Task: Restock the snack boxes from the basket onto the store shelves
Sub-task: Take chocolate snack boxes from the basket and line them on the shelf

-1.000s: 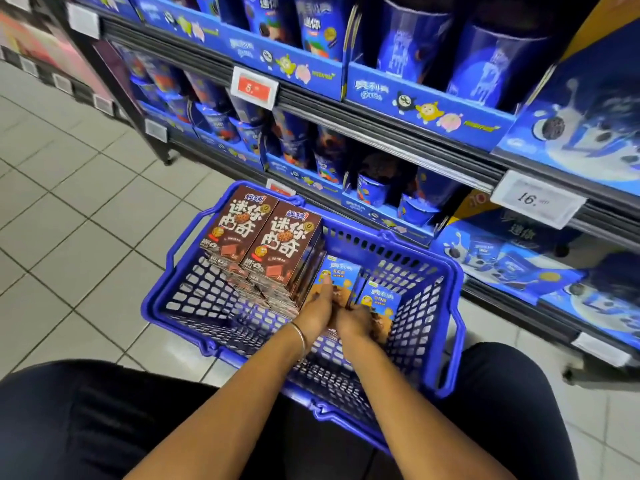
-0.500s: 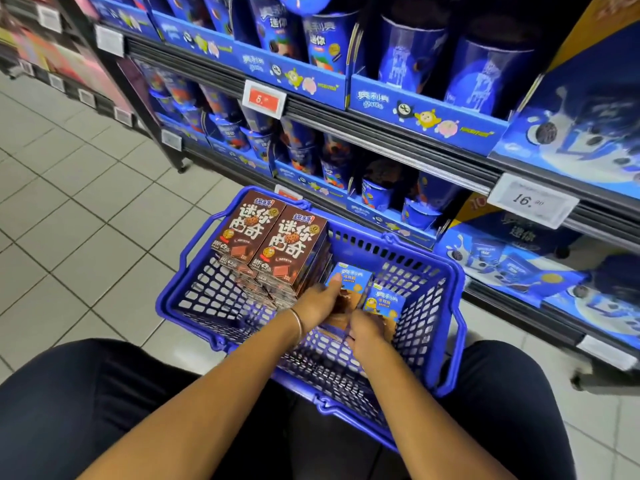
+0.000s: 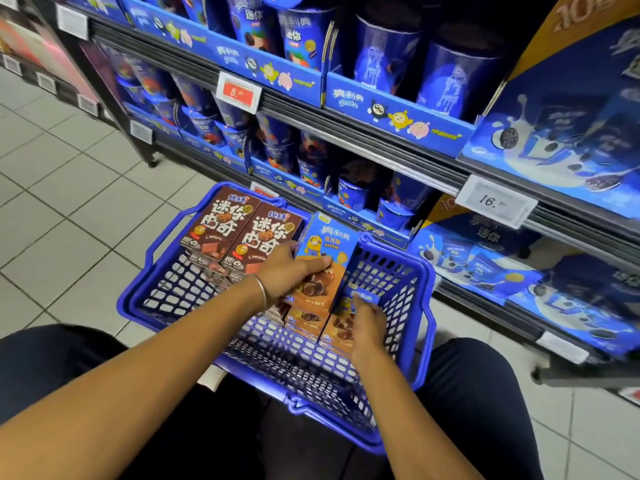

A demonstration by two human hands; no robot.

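Observation:
A blue plastic basket [image 3: 398, 344] sits on the floor before my knees. Brown snack boxes [image 3: 242, 233] are stacked at its far left. My left hand [image 3: 292, 271] grips a blue-and-orange snack box [image 3: 329, 251], raised upright above the other orange boxes [image 3: 308, 318]. My right hand [image 3: 367, 323] holds a second blue-and-orange box [image 3: 363, 297] low in the basket, fingers curled round it. The store shelves [image 3: 381, 140] rise just behind the basket.
The shelves are packed with blue cookie cups [image 3: 349, 194] and blue packs [image 3: 474, 261]. Price tags [image 3: 239, 93] hang on the shelf rails. Tiled floor [image 3: 69, 202] lies open to the left. My dark-trousered knees flank the basket.
My left hand has lifted one blue-and-orange box up out of the stack. My right hand stays low on another box. The view has shifted slightly toward the shelves.

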